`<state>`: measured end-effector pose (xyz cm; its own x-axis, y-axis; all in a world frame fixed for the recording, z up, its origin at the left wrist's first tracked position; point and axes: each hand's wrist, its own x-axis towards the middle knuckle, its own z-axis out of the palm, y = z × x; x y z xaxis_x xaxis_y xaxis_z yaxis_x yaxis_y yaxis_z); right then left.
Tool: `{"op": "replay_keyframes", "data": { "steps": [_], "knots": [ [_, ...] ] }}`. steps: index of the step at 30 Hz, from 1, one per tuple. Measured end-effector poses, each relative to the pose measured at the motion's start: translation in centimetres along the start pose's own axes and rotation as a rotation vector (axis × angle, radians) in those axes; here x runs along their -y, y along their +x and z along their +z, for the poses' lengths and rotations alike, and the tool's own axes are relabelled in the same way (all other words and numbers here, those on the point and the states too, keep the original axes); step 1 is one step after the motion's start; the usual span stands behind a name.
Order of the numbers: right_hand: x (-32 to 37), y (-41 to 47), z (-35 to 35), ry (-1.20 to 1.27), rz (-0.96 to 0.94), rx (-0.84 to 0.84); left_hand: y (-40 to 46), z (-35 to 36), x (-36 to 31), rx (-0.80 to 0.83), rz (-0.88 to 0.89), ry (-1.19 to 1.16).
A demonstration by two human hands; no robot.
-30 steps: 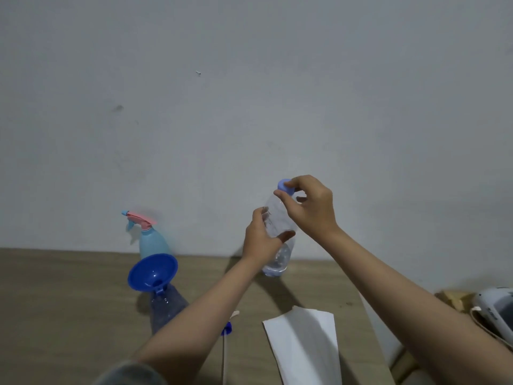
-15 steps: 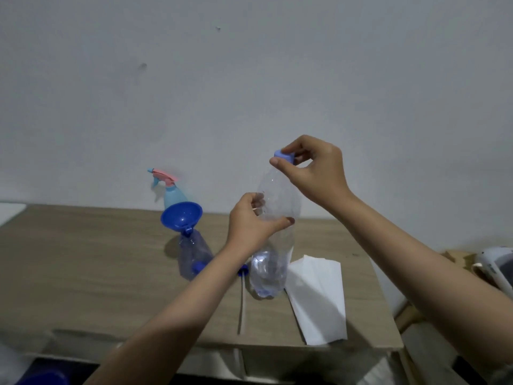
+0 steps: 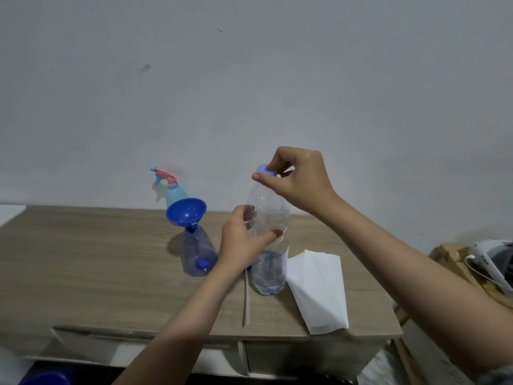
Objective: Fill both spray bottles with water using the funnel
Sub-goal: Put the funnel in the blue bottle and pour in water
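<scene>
The left hand (image 3: 241,243) grips the clear water bottle (image 3: 270,262) standing on the wooden table (image 3: 91,262); the right hand (image 3: 298,180) pinches its blue cap (image 3: 265,170). At the bottle's nine o'clock, a blue funnel (image 3: 186,212) sits in a clear spray bottle (image 3: 197,252); the light-blue spray bottle (image 3: 173,187) stands at eleven.

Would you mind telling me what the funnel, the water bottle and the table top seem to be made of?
Funnel: glossy blue plastic, judging by its even colour and sheen.
Water bottle: thin clear plastic; you see through it, and its wall looks ribbed.
Table top: matte, pale wood grain, probably laminate rather than solid wood.
</scene>
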<state>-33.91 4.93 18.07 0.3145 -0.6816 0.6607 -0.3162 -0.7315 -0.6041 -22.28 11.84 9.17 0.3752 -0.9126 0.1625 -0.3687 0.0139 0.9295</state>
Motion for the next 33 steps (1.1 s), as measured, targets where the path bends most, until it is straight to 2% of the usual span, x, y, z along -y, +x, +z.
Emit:
{"op": "replay_keyframes", "data": {
  "steps": [5,9,15,19,23,28,33],
  "knots": [
    [-0.7,-0.1,0.0,0.162,0.02,0.014,-0.2,-0.2,0.2,0.028,0.013,-0.055],
    [-1.3,0.8,-1.2,0.293,0.126,0.221,0.1,-0.3,0.6,0.05,0.015,-0.08],
    [-1.1,2.6,-2.4,0.412,0.098,0.545,0.0,-0.4,0.8,0.042,0.037,-0.084],
    [-0.9,3.1,-2.7,0.416,0.097,0.631,-0.2,-0.3,0.4,0.045,0.031,-0.076],
    [-1.0,2.8,-2.7,0.416,0.138,0.629,-0.3,-0.2,0.2,0.043,0.025,-0.079],
    [0.2,2.4,-2.0,-0.143,0.044,0.347,-0.6,0.1,0.2,0.019,0.032,-0.058],
    [0.6,2.3,-1.8,-0.231,-0.035,0.342,-0.6,0.1,0.2,0.013,0.031,-0.074]
  ]
}}
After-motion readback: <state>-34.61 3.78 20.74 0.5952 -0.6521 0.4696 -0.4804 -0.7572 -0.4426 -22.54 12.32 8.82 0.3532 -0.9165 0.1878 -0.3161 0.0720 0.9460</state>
